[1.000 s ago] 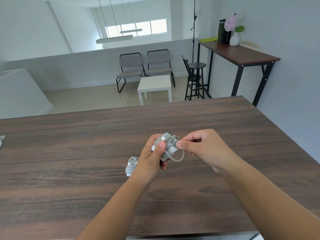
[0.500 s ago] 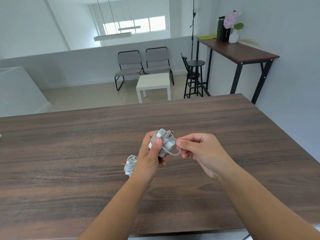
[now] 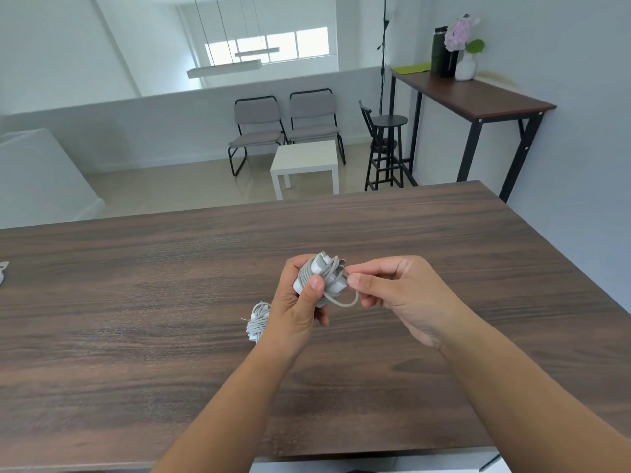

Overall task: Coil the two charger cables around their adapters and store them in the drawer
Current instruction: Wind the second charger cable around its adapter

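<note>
A white adapter point(image 3: 319, 276) is held above the dark wood table point(image 3: 136, 302), over its middle portion. The adapter is gripped by the left hand point(image 3: 297, 308), with the thumb pressed across its front face and the fingers curled behind it. Grey cable point(image 3: 341, 300) is seen wound in several turns around the adapter body. A short loop of the cable hangs free below and to the right of the adapter. The cable end is pinched between thumb and forefinger of the right hand point(image 3: 399, 295), right beside the adapter; the remaining fingers of that hand are curled inward. The two hands are nearly touching at the adapter.

A second charger point(image 3: 258, 321), already bundled in its own cable, is found lying on the table just left of the left hand, partly hidden by the wrist. A small pale item point(image 3: 3, 273) is noted at the far left edge of the table, well apart from the adapter; it cannot be identified.
</note>
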{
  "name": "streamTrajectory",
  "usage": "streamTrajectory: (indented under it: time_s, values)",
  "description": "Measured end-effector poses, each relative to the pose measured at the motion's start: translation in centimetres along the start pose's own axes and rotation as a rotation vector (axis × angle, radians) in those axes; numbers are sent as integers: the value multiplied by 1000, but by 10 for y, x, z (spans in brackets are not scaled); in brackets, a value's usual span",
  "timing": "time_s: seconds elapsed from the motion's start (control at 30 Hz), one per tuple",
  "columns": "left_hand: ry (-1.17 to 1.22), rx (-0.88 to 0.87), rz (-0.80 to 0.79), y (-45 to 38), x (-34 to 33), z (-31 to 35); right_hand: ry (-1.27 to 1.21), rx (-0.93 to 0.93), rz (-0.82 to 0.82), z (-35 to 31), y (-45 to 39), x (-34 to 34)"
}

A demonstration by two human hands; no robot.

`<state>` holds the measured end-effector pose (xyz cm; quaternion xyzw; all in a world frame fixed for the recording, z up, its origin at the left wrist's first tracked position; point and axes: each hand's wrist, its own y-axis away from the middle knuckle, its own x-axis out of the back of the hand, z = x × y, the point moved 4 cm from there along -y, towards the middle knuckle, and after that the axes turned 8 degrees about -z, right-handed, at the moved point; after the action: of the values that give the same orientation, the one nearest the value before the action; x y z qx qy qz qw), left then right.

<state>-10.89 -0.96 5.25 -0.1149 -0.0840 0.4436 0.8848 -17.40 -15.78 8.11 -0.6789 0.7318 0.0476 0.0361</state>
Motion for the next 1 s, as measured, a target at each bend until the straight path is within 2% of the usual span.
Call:
streamTrajectory:
  time_s: [0.1, 0.27, 0.43, 0.6, 0.67, 0.83, 1.0]
  values:
    - [26, 2, 36, 0, 1, -1, -100, -27, -35, 5, 3, -3]
    - [33, 19, 15, -1, -4, -2, -133, -11, 74, 8, 2, 1]
    - [17, 33, -27, -1, -6, -3, 95, 51, 100, 2, 2, 6]
    - [-12, 94, -97, -1, -2, -8, 585, 183, 125, -1, 4, 3]
    - [-21, 105, -117, -1, 0, -8, 646, 219, 113, -4, 4, 0]
    - [-18, 140, -152, -1, 5, -7, 572, 206, 66, -1, -1, 4]
    - [118, 238, -166, 4, 7, -16, 456, 197, 56, 9, -5, 12]
